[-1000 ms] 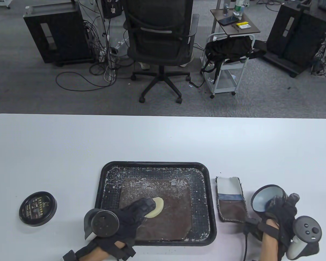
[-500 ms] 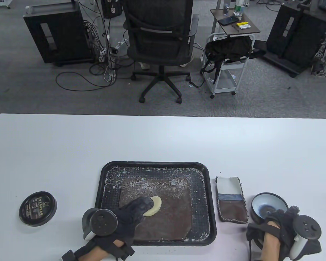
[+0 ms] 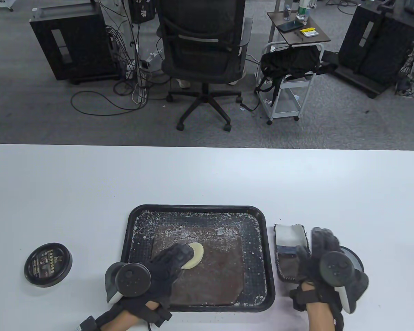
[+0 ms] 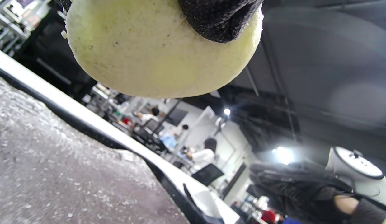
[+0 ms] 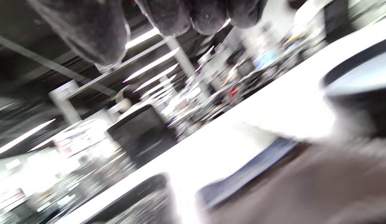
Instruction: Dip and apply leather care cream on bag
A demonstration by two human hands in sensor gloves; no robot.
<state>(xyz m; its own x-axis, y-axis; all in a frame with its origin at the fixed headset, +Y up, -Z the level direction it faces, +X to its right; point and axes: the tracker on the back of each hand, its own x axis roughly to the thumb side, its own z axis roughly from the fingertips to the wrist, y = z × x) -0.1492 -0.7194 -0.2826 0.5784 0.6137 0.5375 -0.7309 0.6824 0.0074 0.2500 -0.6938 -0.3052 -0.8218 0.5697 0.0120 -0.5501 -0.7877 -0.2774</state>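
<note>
White worktop (image 3: 207, 179) in an office space; chair (image 3: 203, 51) and cart (image 3: 289, 79) on the carpet behind.

Left hand (image 3: 165, 269): grip closed on a pale round sponge (image 3: 194, 255), fingers curled over its near edge. Sponge sits on the brown leather piece (image 3: 214, 272) lying flat in the black tray (image 3: 262, 220). White flecks cover the leather's far part and the tray floor. Left wrist view shows a fingertip (image 4: 221, 18) over the sponge's top edge, leather surface below.

Right hand (image 3: 322, 255): over the small pouch (image 3: 289, 241) just right of the tray, fingers bent, thumb on the pouch. Can't tell if it actually grips it; right wrist view is blurred. Open cream tin (image 3: 357, 258) sits just right of the pouch, mostly hidden by the hand.

Black tin lid (image 3: 48, 264) lies well left of the tray.
</note>
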